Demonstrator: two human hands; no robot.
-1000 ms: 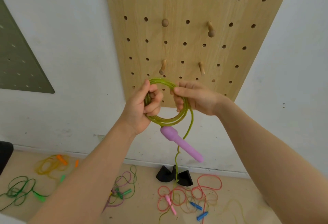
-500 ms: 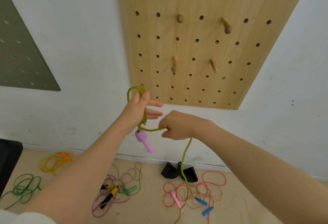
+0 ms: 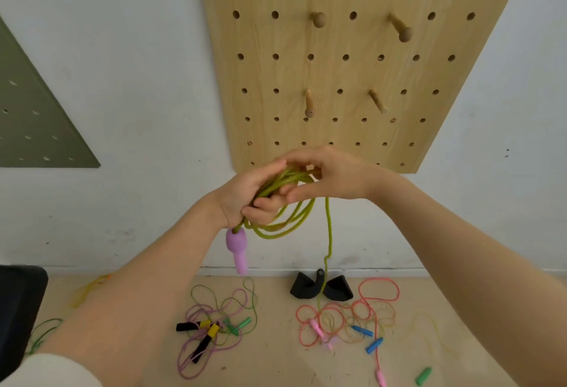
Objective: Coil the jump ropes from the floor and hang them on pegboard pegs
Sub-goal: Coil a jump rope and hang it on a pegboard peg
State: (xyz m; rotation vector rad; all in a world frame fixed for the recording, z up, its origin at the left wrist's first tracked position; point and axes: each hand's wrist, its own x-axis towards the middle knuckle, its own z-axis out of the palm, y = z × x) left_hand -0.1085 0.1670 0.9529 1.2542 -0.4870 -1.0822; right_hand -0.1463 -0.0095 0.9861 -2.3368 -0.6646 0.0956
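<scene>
Pegboard: the wooden pegboard (image 3: 352,58) hangs on the wall right above the hands, four pegs bare; nearest is the lower-left peg (image 3: 308,103).
Floor: other jump ropes (image 3: 343,319) lie tangled below, not yet picked up.
Green rope: the green rope (image 3: 285,224) is looped in front of the wall, its tail trailing down to the floor, purple handle (image 3: 237,247) dangling under the left fist.
Left hand: the left hand (image 3: 248,193) grips the gathered loops.
Right hand: the right hand (image 3: 331,172), close against it, pinches the strand at the coil top.
Doing it well: I'd keep loops even, feed the tail in without twisting, hold the bundle firm.
Since half a second ago: hands were apart with barely a loop showing; now they meet, and a fuller coil shows.
</scene>
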